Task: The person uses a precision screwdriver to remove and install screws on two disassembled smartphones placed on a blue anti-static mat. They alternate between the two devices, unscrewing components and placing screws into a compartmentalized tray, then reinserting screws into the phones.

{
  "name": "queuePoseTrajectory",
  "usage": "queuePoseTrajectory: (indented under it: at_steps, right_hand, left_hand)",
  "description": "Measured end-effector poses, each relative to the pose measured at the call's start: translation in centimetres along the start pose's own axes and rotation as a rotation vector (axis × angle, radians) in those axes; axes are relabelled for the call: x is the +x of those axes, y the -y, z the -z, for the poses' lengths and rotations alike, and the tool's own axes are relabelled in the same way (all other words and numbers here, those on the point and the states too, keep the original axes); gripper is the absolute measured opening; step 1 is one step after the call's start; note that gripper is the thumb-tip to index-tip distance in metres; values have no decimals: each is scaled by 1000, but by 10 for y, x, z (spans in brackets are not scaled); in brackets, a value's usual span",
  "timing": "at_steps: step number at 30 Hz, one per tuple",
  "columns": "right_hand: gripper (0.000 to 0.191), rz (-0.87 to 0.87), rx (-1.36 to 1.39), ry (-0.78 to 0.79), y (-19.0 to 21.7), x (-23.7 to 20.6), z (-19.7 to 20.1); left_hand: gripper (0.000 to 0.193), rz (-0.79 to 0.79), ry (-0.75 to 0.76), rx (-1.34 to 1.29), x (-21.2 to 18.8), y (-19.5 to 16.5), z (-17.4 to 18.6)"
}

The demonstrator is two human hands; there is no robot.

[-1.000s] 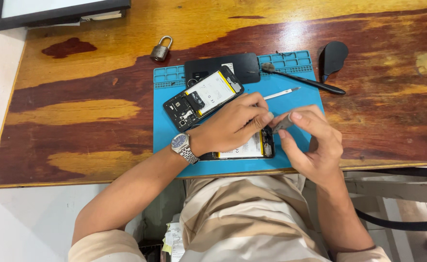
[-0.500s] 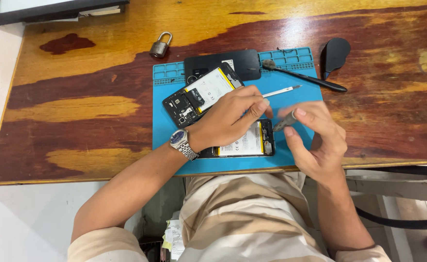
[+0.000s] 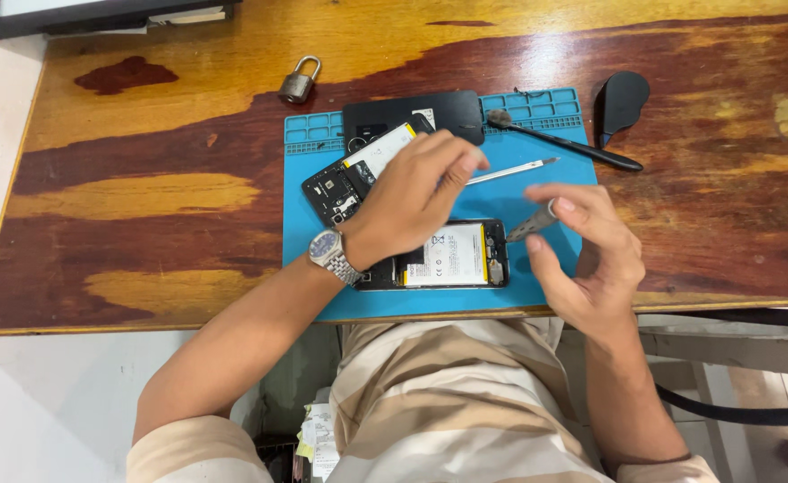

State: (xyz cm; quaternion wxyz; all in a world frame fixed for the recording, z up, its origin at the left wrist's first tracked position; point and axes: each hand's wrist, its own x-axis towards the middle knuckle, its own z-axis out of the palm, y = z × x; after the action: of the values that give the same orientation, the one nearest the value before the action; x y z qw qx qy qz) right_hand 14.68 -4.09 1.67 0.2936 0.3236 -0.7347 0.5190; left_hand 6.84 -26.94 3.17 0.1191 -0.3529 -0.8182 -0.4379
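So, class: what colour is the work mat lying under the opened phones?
The mat is blue, with small moulded compartments along its far edge; the head view shows it best.

1 head view, steeply down, near, over the wooden table (image 3: 144,197)

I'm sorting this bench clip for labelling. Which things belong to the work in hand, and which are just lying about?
In use:
- opened phone on the blue mat, under the left hand
- grey tool in the right hand

Lying about:
- second opened phone
- black back cover
- tweezers
- brush
- padlock
- black teardrop piece
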Motion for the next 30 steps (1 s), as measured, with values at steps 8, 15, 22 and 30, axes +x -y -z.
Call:
queuePoseTrajectory:
  at_steps: [8,15,22,30]
  right_hand:
    - [60,1,-4,4,-2,-2,1]
    - [61,6,0,-8,-2,1,-3]
    - [61,-21,-26,-19,-1,0,-4]
    - [59,-31,-22,-61,-4,-7,-5]
  left_hand:
    - [12,-15,-52,349,2,12,9]
    - [10,-35,17,411,1,14,10]
    - [10,-71,35,369,4,18,11]
    - [9,-121,24,456,4,19,3]
